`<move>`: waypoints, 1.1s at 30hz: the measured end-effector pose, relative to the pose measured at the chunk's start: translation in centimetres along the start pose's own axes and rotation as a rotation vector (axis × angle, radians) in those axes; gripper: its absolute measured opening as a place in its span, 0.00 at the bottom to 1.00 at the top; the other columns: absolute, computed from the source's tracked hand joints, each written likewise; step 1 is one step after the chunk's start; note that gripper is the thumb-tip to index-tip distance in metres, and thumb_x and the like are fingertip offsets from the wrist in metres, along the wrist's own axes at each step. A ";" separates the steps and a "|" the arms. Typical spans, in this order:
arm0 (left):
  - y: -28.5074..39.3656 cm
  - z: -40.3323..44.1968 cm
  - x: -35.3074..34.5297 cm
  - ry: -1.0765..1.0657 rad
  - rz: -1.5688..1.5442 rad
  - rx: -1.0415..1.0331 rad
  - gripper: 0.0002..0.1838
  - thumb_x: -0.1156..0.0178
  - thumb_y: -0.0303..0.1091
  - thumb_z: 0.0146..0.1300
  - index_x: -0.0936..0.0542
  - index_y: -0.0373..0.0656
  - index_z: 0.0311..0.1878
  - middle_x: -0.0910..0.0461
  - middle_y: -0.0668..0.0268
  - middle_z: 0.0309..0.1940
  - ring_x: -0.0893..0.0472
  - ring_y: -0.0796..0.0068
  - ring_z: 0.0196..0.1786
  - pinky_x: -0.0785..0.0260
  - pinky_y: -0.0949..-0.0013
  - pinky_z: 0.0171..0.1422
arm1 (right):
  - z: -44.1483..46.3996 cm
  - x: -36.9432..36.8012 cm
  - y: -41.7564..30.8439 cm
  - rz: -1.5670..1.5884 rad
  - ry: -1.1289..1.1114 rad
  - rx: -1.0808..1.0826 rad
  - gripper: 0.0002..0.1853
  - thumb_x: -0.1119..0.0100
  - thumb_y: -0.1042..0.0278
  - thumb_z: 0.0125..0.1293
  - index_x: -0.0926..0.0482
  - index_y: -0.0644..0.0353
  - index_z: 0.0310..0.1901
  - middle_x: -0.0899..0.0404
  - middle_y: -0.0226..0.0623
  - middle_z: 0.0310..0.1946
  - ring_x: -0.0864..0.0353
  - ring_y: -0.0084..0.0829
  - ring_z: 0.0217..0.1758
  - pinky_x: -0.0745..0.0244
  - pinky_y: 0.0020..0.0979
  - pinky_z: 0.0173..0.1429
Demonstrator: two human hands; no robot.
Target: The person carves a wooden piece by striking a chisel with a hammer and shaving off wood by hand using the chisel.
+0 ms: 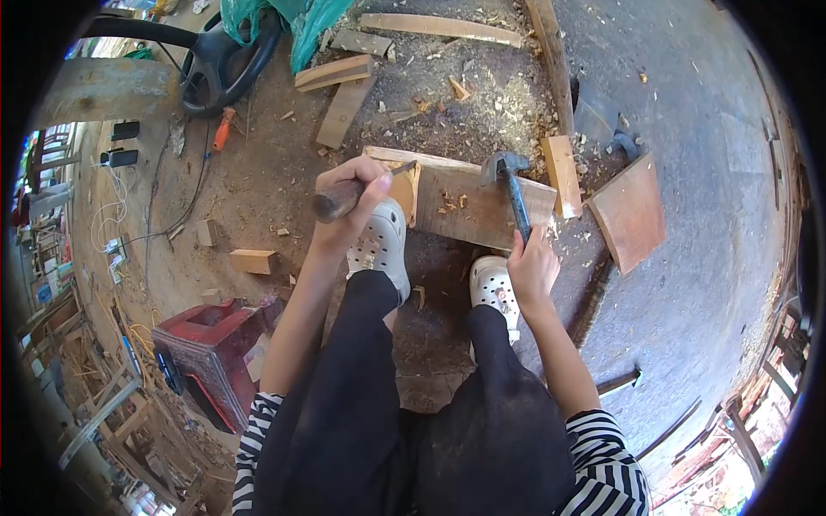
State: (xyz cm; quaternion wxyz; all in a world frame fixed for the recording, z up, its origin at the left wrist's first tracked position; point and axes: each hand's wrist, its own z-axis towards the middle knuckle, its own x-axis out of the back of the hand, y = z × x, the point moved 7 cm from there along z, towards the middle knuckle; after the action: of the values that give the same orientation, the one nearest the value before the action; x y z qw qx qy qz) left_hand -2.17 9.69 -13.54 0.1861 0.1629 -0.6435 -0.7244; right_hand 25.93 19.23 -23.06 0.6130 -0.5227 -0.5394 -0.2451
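Observation:
My left hand (351, 225) is closed round a chisel (337, 203) with a thick wooden handle. Its dark blade points right, toward the pale cut area near the left end of a wooden board (465, 225); whether the tip touches the wood I cannot tell. In my right hand (535, 273) is the blue handle of a hammer (519, 206), its metal head over the right part of the board. The board lies crosswise in front of my feet, with a few shavings on top. My left shoe (385, 245) is against its cut end.
Offcuts and chips litter the ground beyond the board. A small block (562, 176) and a square wooden panel (631, 211) lie right. On the left are an orange-handled screwdriver (224, 129), a dark wheel (231, 60), cables, phones (120, 158) and a red stool-like object (206, 357).

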 end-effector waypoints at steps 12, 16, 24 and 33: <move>0.8 1.5 -1.2 0.078 0.228 0.137 0.13 0.45 0.23 0.65 0.29 0.38 0.22 0.28 0.70 0.21 0.30 0.83 0.28 0.37 0.75 0.36 | 0.4 0.0 1.2 0.327 -0.145 0.023 0.13 0.47 0.61 0.70 0.28 0.64 0.35 0.25 0.53 0.18 0.23 0.57 0.24 0.31 0.50 0.30; 0.5 1.2 -1.4 0.118 0.197 0.142 0.13 0.45 0.23 0.65 0.29 0.38 0.22 0.28 0.70 0.21 0.29 0.83 0.29 0.38 0.76 0.36 | 0.4 -0.1 1.1 0.313 -0.155 0.009 0.13 0.47 0.61 0.69 0.28 0.64 0.36 0.25 0.53 0.19 0.22 0.57 0.25 0.31 0.51 0.31; 1.6 0.0 -3.3 0.081 0.246 0.061 0.12 0.45 0.22 0.64 0.28 0.37 0.23 0.27 0.70 0.23 0.30 0.83 0.29 0.38 0.76 0.37 | 0.0 -0.9 0.9 0.326 -0.107 0.006 0.11 0.45 0.64 0.68 0.28 0.64 0.35 0.26 0.55 0.18 0.23 0.57 0.24 0.33 0.50 0.29; 2.0 0.0 -5.2 -0.011 0.265 -0.165 0.12 0.38 0.21 0.59 0.29 0.38 0.22 0.30 0.69 0.18 0.32 0.82 0.22 0.41 0.75 0.28 | -0.2 -0.9 0.7 0.342 -0.095 0.016 0.11 0.46 0.63 0.69 0.29 0.64 0.36 0.25 0.55 0.20 0.23 0.59 0.25 0.33 0.52 0.30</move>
State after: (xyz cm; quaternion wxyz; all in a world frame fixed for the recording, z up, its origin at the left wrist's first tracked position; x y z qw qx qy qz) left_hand 2.56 11.97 -11.55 0.2892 0.0569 -0.5985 -0.7449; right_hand 26.37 19.07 -24.09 0.6234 -0.6130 -0.4732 -0.1081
